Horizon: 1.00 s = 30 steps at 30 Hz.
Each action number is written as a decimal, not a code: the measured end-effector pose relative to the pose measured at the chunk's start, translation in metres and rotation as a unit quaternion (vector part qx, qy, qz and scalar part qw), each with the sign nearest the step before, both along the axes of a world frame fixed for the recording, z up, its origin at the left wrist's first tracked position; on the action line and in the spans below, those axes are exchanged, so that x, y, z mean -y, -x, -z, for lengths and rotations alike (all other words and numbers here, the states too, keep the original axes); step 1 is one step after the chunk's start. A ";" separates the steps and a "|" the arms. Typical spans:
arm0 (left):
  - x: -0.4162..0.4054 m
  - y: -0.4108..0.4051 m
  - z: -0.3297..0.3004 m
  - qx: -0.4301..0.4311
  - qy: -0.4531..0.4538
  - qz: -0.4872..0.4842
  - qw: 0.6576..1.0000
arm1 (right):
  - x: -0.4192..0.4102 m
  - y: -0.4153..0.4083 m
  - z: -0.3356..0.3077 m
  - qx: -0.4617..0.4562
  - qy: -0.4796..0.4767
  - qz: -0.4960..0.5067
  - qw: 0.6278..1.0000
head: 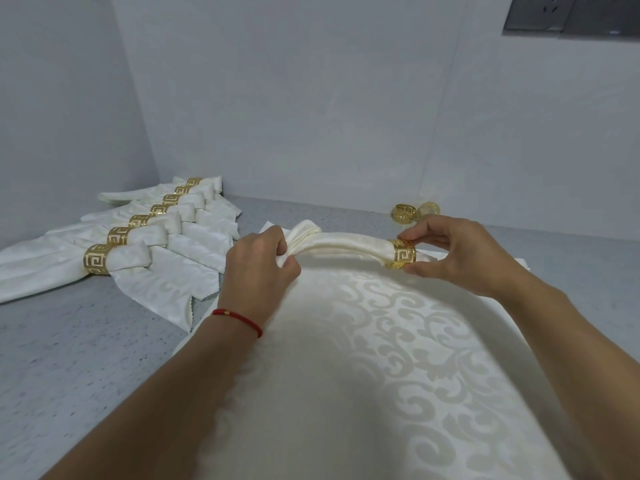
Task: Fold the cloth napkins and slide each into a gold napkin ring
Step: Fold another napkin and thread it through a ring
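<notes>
Spread cloth (398, 358) lies nearest. Left hand (258, 268) grips the napkin (343, 244) taut, so right hand (460, 251), pinching the ring (401, 254), can slide it along.

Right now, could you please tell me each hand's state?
Left hand: grips the rolled cream cloth napkin.
Right hand: pinches the gold fretwork napkin ring.

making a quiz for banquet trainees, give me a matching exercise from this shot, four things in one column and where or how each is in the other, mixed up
Things
1. left hand
2. right hand
3. finished napkins
4. spare rings

Places or states
A. lying by the back wall, empty
B. pinching the gold ring on the rolled napkin
C. in a row at the left, each ringed
D. gripping the napkin's looped end

Pairs: 1-D, 2-B, 3-C, 4-A
</notes>
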State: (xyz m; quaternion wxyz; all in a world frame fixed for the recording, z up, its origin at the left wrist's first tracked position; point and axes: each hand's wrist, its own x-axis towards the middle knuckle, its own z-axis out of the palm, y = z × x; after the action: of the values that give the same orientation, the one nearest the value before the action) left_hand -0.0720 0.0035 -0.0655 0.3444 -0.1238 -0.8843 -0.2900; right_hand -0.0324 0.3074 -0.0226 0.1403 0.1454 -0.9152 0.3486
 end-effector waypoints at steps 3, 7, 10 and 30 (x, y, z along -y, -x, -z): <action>0.000 0.000 -0.001 -0.001 -0.005 0.001 1.000 | -0.003 0.002 0.005 -0.003 -0.016 0.018 1.000; 0.000 -0.001 0.000 -0.007 -0.006 0.002 1.000 | -0.004 0.003 0.003 -0.015 -0.026 0.035 0.999; -0.001 0.000 0.001 0.004 0.011 0.006 1.000 | 0.001 0.001 0.000 -0.012 0.007 0.026 1.000; -0.026 -0.012 0.003 -0.071 0.129 0.177 0.973 | 0.057 -0.006 -0.001 0.028 0.040 0.040 0.998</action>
State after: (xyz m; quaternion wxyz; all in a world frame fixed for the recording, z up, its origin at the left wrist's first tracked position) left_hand -0.0603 0.0296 -0.0685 0.3310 -0.3418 -0.8514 -0.2205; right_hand -0.0263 0.2508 -0.0218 0.1342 0.0934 -0.9091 0.3833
